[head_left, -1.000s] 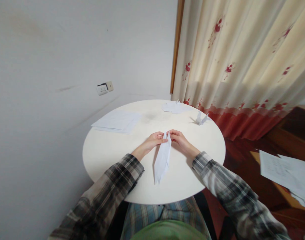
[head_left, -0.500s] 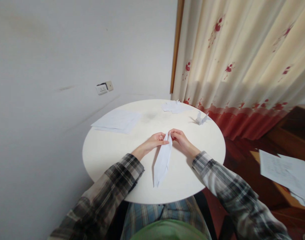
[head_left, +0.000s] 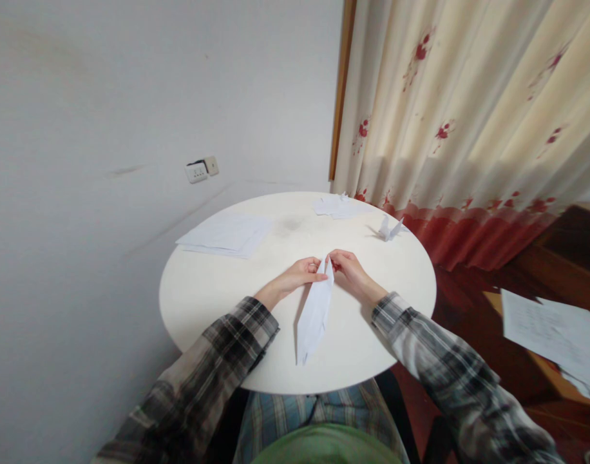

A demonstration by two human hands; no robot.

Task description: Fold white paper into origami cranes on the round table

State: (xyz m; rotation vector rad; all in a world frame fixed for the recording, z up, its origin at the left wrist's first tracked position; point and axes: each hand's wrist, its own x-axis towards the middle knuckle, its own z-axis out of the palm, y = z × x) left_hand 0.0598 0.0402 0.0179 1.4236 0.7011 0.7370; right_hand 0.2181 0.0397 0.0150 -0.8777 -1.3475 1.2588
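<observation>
A long, narrow piece of folded white paper (head_left: 314,316) lies on the round white table (head_left: 208,296), its point toward me. My left hand (head_left: 299,274) pinches its far tip from the left. From the right, my right hand (head_left: 346,269) pinches the same tip. The fingers of both hands are closed on the paper. Plaid sleeves cover both forearms.
A stack of white sheets (head_left: 227,233) lies at the table's far left. Crumpled or folded white paper (head_left: 336,206) sits at the far edge, with a small folded paper crane (head_left: 388,229) to its right. A flowered curtain (head_left: 459,129) hangs at right. More sheets (head_left: 551,335) lie on dark furniture.
The paper's near point has shifted slightly toward me and left. Both hands stay pinched at the far tip, barely moved.
</observation>
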